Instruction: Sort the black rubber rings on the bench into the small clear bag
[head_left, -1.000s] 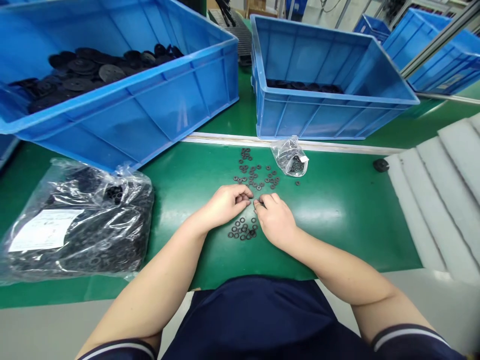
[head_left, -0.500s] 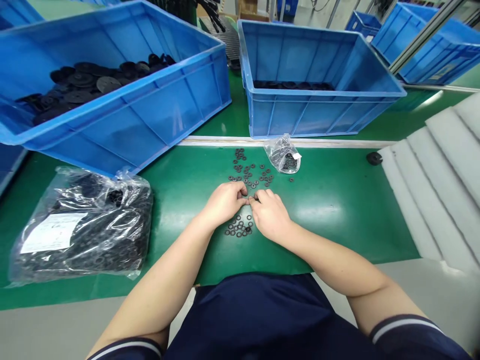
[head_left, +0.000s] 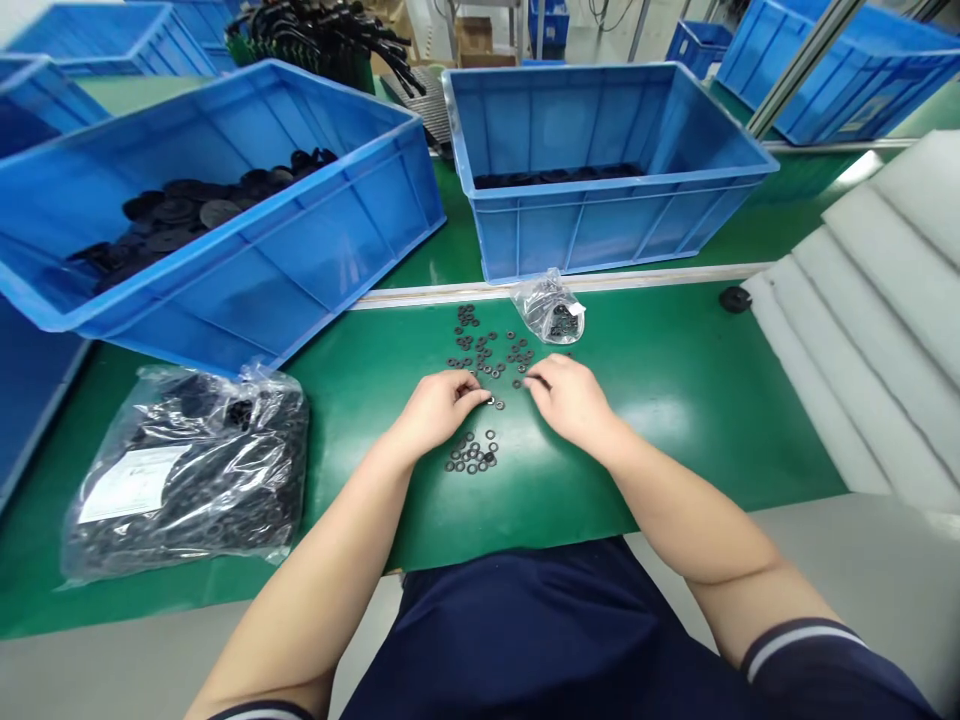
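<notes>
Green mat point(head_left: 660, 450), head view: my work surface, with both hands over it near the middle.
Left hand point(head_left: 435, 412): fingers curled in a narrow grip, tips just beside a single washer; I cannot tell whether anything is held.
Right hand point(head_left: 571, 400): fingers extended toward the upper scatter, close to the mat; grip width and any hold cannot be told.
Washers point(head_left: 471, 455): small, black, lying flat; a tight cluster sits near my wrists, a looser scatter beyond my fingertips.
Small bag point(head_left: 547, 310): clear plastic, holding washers, just beyond the scatter.
Large bag point(head_left: 187, 470): clear, labelled, packed with dark parts, left of my left hand.
Blue crates point(head_left: 600, 230): two, beyond the mat, holding black discs point(head_left: 180, 212).
White foam point(head_left: 862, 340): stepped, along the mat's right side; a loose disc point(head_left: 735, 298) lies touching its edge.
</notes>
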